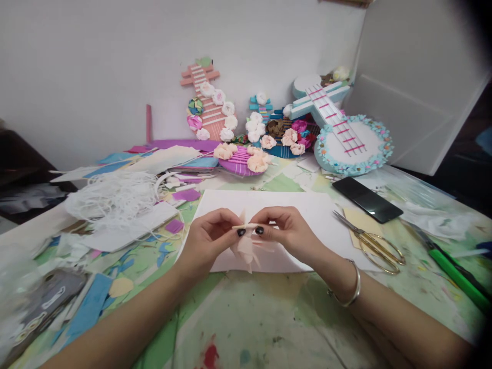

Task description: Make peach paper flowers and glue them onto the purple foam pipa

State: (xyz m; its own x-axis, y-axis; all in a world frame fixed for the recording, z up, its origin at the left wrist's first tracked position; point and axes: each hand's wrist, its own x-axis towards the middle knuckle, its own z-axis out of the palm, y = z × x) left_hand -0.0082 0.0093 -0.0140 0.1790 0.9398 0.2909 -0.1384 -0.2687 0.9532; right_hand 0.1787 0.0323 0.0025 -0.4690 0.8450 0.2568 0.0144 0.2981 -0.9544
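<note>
My left hand (213,233) and my right hand (286,230) meet over a white sheet (300,205). Thumbs and fingers of both are closed on a piece of pale peach crepe paper (244,251). Its top edge forms a thin roll between the two thumbs, while the loose part hangs down with pointed ends. Whether a stick lies inside the roll cannot be made out. Gold-handled scissors (369,241) lie right of my right hand on a pale yellow piece of paper (351,220).
Behind stand model string instruments with paper flowers, including a pink one (209,110) and a light blue one (353,143). A black phone (367,199) and a green-handled cutting tool (455,271) lie right. White string (115,197), paper scraps and a grey phone case (46,302) crowd the left.
</note>
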